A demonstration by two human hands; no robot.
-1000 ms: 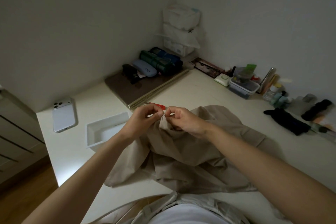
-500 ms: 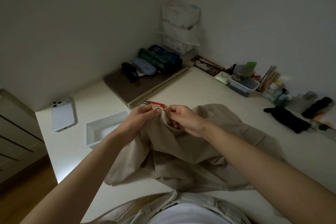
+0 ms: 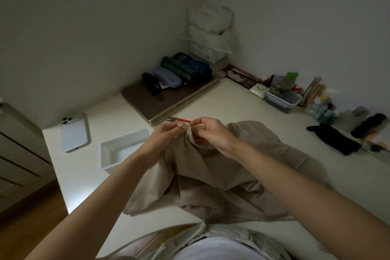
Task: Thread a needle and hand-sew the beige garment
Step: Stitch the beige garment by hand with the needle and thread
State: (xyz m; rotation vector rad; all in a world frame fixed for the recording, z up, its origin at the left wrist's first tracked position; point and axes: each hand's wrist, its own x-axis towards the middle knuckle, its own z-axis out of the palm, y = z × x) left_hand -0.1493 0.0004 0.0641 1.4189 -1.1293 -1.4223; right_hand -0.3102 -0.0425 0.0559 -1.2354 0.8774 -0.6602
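Now the left hand and right hand are pinching one raised fold of the cloth. Sewing is likely going on; I cannot see the needle.

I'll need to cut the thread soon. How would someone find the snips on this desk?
Start at the big brown mat toward the far corner of the desk. Just off its near corner, beyond the left hand and right hand, lie the snips: the only red thing nearby, dark blades pointing left.
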